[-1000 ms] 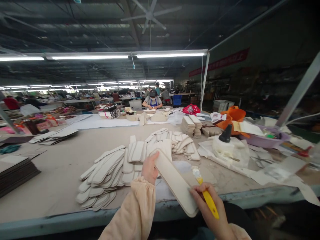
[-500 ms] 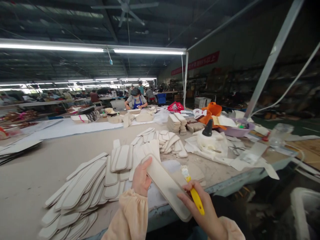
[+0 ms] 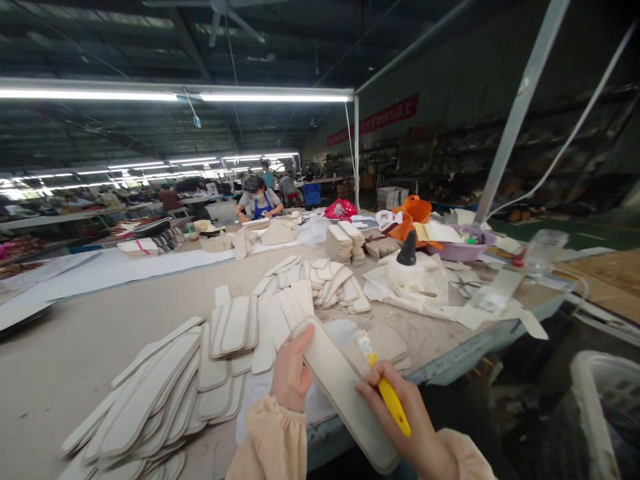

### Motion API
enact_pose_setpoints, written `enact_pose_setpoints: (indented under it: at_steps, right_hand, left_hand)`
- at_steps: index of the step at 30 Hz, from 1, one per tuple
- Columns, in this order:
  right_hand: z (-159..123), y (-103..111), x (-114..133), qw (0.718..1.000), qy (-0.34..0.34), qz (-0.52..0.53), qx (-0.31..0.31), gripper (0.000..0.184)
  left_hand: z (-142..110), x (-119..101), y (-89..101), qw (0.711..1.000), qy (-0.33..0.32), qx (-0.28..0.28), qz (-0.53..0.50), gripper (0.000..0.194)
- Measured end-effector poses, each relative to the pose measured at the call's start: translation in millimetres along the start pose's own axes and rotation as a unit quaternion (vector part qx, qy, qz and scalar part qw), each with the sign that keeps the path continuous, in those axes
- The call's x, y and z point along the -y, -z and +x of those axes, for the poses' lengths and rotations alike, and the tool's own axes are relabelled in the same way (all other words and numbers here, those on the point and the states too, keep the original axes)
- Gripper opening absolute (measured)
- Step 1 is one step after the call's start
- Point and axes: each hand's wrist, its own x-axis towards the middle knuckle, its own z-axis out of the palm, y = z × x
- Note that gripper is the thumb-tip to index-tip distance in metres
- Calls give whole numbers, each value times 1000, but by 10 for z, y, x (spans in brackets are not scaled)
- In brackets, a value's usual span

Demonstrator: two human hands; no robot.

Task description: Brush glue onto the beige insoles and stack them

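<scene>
A long cream panel with rounded corners (image 3: 340, 387) slants across the front of the table edge. My left hand (image 3: 294, 367) grips its upper end, thumb on top. My right hand (image 3: 405, 407) is closed around a yellow-handled brush (image 3: 393, 403), whose bristles point up and carry white paste. Fingers of that hand also touch the panel's right edge. Left of my hands lie fanned piles of similar long panels (image 3: 150, 393) and shorter panels (image 3: 235, 327). Beyond them is a heap of small cream pieces (image 3: 335, 283).
A white pot with a black cone top (image 3: 407, 267) stands on plastic sheeting at right. Near it are scissors (image 3: 465, 287), a purple basin (image 3: 460, 247) and a clear jar (image 3: 545, 253). A white basket (image 3: 585, 400) stands low right. A co-worker (image 3: 260, 200) sits across the table.
The view has turned slightly right, so the table things appear farther left. Both hands keep their hold on the panel and brush, and the panel sits slightly lower in view.
</scene>
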Motion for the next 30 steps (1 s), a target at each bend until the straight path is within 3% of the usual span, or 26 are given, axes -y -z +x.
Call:
enact_pose_setpoints:
  at_steps: [5,11,15,23,30]
  right_hand:
    - [-3,-23,-83,999,-27,33,-10,19]
    - [72,-37,-241,996,-37,48,-59,23]
    - [86,-49,-231,996,-12,39,-75,24]
    - [-20,-196,-312,996,63,-50,-31,25]
    - [82,-419,-201,997,63,-33,-3,22]
  left_hand:
    - [37,52,4,1000,2,22,-9,21]
    - [-268,334,-38,994,5,107,-31,26]
    - [-396,516,23,992,5,107,-62,24]
    - [-247,226,217,993,-30,73,-86,27]
    - [-319,251,411,995,-23,98,1,38]
